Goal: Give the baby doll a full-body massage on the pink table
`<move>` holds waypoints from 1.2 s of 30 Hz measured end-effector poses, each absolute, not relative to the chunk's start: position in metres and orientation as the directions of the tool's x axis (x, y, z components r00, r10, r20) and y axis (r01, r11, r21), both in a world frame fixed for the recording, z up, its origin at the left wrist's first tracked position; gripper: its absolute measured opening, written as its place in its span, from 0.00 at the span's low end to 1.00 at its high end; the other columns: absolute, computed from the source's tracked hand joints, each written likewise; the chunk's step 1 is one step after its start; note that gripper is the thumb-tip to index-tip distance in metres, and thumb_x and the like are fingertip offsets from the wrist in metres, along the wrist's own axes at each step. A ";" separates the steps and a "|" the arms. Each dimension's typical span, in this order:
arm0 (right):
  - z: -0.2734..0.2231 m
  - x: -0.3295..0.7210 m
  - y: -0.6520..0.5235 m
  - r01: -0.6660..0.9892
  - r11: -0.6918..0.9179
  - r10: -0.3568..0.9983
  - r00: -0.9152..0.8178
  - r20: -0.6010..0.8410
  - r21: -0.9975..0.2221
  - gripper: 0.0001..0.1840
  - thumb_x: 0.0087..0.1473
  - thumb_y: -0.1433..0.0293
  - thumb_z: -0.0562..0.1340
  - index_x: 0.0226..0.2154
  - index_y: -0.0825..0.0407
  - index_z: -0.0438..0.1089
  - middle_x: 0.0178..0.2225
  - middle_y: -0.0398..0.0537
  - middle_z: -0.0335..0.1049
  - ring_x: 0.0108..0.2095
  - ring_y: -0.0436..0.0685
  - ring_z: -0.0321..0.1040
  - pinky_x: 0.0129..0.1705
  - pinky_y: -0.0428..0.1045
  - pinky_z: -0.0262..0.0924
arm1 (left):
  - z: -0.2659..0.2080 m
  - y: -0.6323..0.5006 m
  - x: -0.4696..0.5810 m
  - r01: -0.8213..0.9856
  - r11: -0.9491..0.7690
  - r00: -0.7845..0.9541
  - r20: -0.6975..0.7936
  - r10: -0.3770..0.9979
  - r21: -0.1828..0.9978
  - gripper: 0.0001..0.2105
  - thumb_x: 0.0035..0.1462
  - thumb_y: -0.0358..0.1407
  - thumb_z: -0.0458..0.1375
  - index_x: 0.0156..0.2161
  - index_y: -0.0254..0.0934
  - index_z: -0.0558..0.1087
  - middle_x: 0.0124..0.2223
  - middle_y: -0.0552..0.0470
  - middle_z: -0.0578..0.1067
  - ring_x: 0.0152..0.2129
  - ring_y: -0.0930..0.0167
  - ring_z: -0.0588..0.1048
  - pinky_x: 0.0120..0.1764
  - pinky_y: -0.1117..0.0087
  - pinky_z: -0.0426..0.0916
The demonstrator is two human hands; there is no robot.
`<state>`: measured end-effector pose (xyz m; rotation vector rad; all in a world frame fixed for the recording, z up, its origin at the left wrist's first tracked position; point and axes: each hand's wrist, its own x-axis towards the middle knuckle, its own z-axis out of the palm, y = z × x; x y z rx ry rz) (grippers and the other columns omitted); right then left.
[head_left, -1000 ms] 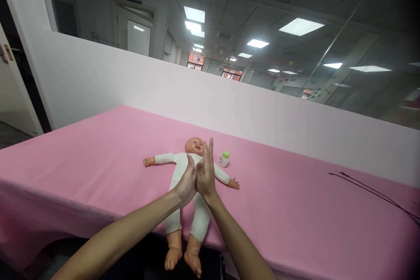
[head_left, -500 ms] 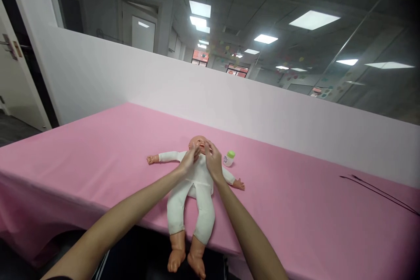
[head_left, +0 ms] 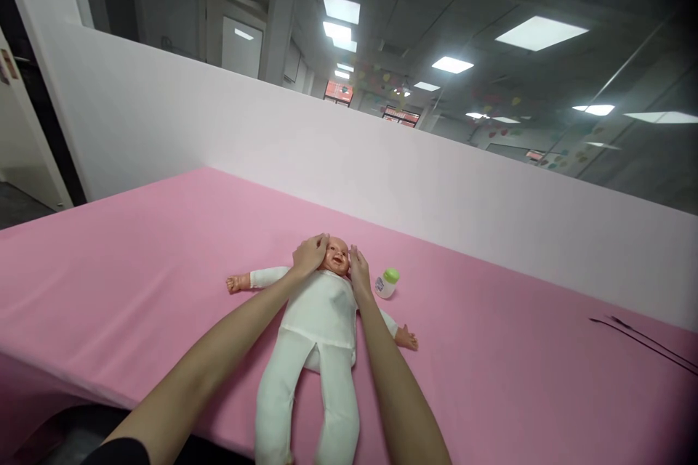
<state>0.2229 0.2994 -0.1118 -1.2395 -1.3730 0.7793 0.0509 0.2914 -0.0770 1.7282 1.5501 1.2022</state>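
Note:
A baby doll (head_left: 321, 316) in a white cloth suit lies on its back, its arms spread out and its legs toward me. My left hand (head_left: 310, 253) rests against the left side of the doll's head, fingers stretched along it. On the other side of the head, my right hand (head_left: 358, 269) lies flat along the cheek with fingers extended. The doll's face shows between the two hands. Just right of my right hand stands a small white jar (head_left: 387, 283) with a green lid.
A pink cloth (head_left: 491, 363) covers the table. Thin black cords (head_left: 643, 338) lie at its right side. Behind the table runs a low white wall (head_left: 382, 167) with glass above it. A door (head_left: 25, 131) is at the far left.
My hands have moved apart from over the doll's mouth and chin to the two sides of its head, uncovering the face. The camera view has shifted closer to the doll.

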 end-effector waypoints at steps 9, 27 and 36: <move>-0.109 0.214 0.303 0.075 0.200 0.962 0.173 0.210 -0.977 0.33 0.51 0.45 0.68 0.48 0.52 0.78 0.53 0.53 0.79 0.56 0.67 0.73 0.56 0.57 0.69 | -0.084 0.292 0.047 0.512 -0.230 -0.054 0.298 0.953 0.828 0.24 0.66 0.58 0.51 0.42 0.46 0.84 0.39 0.48 0.84 0.36 0.61 0.79 0.34 0.67 0.62; -0.115 0.219 0.312 0.132 0.221 0.950 0.195 0.244 -0.966 0.32 0.51 0.46 0.69 0.49 0.52 0.79 0.55 0.55 0.78 0.58 0.69 0.72 0.60 0.61 0.67 | -0.095 0.307 0.038 0.400 -0.205 -0.072 0.254 0.964 0.893 0.23 0.63 0.54 0.56 0.36 0.36 0.85 0.29 0.50 0.82 0.32 0.65 0.78 0.32 0.70 0.61; -0.111 0.217 0.309 0.138 0.194 0.951 0.216 0.220 -0.971 0.33 0.50 0.47 0.69 0.50 0.54 0.79 0.55 0.56 0.78 0.58 0.69 0.72 0.60 0.62 0.66 | -0.091 0.305 0.038 0.409 -0.181 -0.090 0.236 0.967 0.894 0.21 0.61 0.52 0.58 0.37 0.39 0.85 0.30 0.49 0.82 0.32 0.63 0.77 0.32 0.69 0.61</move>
